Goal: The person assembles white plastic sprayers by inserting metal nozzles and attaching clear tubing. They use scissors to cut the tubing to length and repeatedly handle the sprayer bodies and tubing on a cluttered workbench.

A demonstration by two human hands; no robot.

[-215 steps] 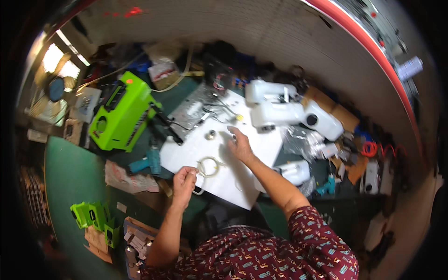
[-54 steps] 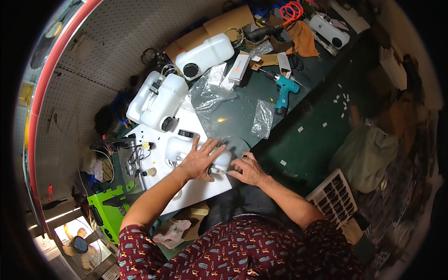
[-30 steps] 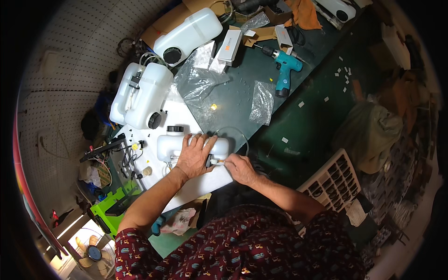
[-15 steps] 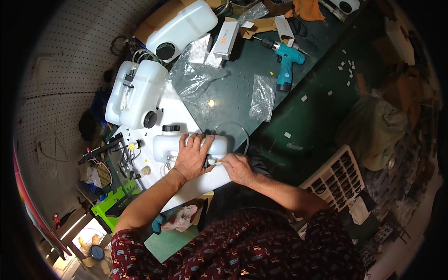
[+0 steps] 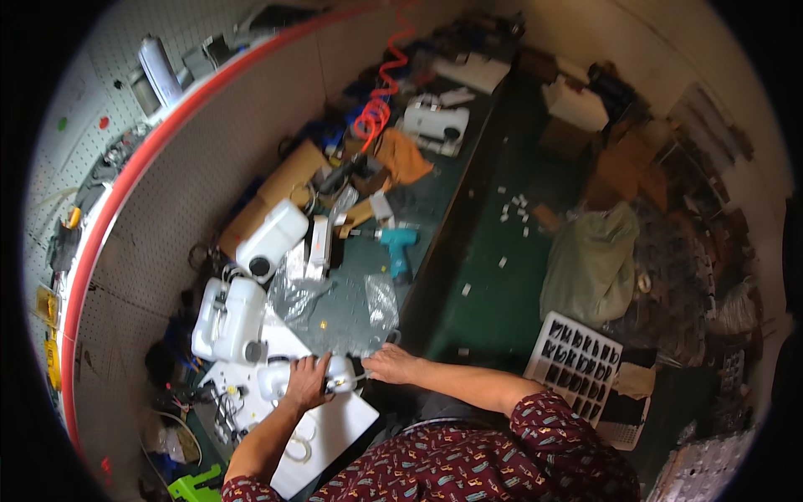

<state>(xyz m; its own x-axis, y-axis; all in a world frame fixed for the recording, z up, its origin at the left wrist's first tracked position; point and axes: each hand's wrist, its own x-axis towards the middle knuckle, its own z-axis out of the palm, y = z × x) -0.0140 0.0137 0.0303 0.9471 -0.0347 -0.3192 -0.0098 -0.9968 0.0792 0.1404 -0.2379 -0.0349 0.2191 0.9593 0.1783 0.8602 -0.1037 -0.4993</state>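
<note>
A white translucent plastic tank [image 5: 273, 381] lies on a white sheet at the bench's near edge. My left hand [image 5: 308, 383] presses down over its middle and holds it, covering part of the body. Off the tank's right end, my right hand [image 5: 391, 365] is closed in a pinch. A thin pale tube [image 5: 362, 376] runs from the tank's right end into those fingers; their tips are blurred. A clear loop of hose shows just beyond the right hand.
Two more white tanks, one [image 5: 230, 320] upright and one [image 5: 273, 240] tilted, stand at the left. A teal cordless drill [image 5: 397, 248] and bubble wrap [image 5: 381, 303] lie beyond. At right sits a compartment tray [image 5: 575, 361] of dark parts. A red coiled hose [image 5: 374, 117] hangs behind.
The view has tilted up and shows more of the bench and wall. My right hand has drawn a little away from the tank's right end. My left hand stays on the tank.
</note>
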